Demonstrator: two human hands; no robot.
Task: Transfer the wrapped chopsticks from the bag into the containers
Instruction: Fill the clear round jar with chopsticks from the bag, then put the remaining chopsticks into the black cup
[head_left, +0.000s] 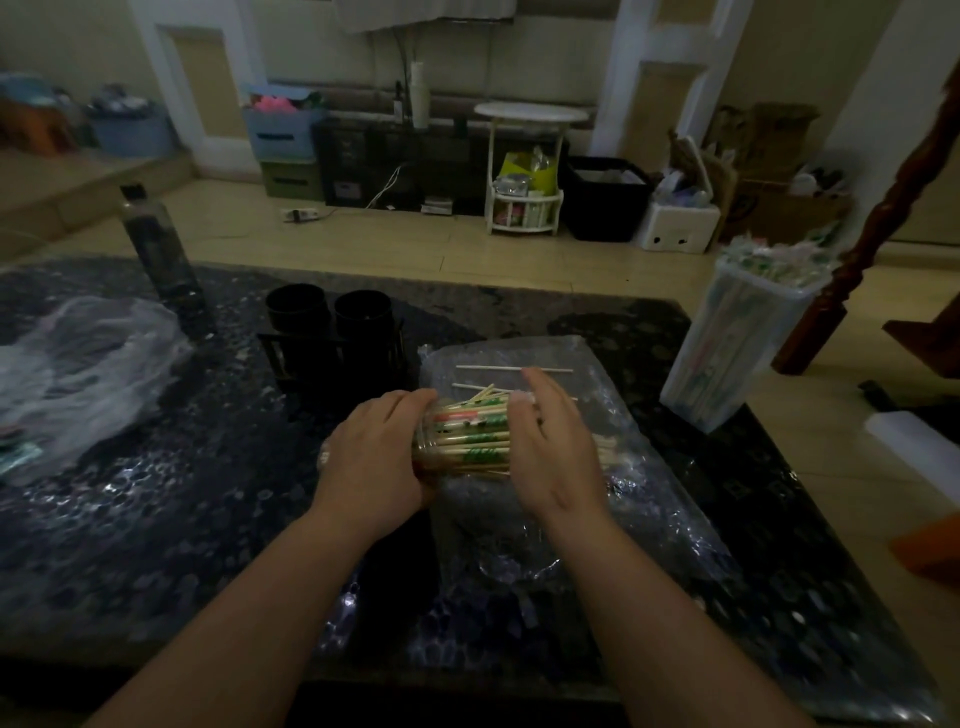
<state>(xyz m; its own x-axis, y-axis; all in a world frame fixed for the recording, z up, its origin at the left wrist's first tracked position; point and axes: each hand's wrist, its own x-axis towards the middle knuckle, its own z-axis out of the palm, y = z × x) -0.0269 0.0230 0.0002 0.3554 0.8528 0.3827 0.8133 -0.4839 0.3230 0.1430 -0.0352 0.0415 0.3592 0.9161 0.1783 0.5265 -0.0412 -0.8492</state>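
A bundle of wrapped chopsticks (467, 441) with green and red print lies across a clear plastic bag (639, 499) on the dark table. My left hand (374, 462) grips the bundle's left end. My right hand (550, 447) curls over its right part. Two loose sticks (514, 369) lie on the bag behind the hands. Two black round containers (332, 317) stand in a black rack just beyond the bundle. A tall clear container (727, 343) packed with wrapped chopsticks stands at the right.
A dark bottle (156, 244) stands at the back left. A crumpled clear plastic bag (78, 364) lies at the left. A brown wooden post (857, 249) rises by the table's right edge. Boxes and a white stand sit on the floor beyond.
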